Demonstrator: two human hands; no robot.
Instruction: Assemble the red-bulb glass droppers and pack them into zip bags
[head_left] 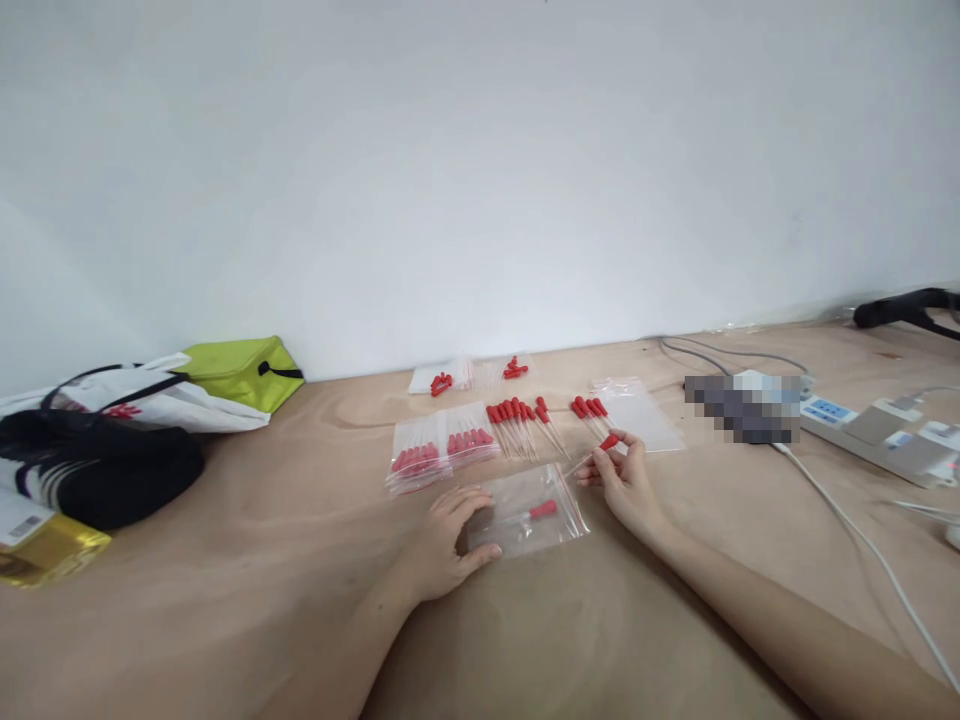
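Note:
A clear zip bag [517, 535] lies flat on the table in front of me, with one red-bulbed dropper [543, 509] inside. My left hand [450, 535] rests at the bag's left edge, thumb and fingers apart. Between the thumb and fingers of my right hand [624, 478] is another dropper [609, 441], its thin tube pointing left toward the bag's right end. Just beyond, several loose droppers [517, 425] lie side by side. A smaller group of droppers [589, 408] lies by an unfilled zip bag [649, 420] to the right.
Filled bags of droppers [442, 445] are stacked behind my left hand. Loose red bulbs [441, 384] lie on bags near the wall. At left are a black cap [135, 465], a green bag [240, 370] and a yellow bottle [60, 550]. A power strip [877, 440] and cables lie right.

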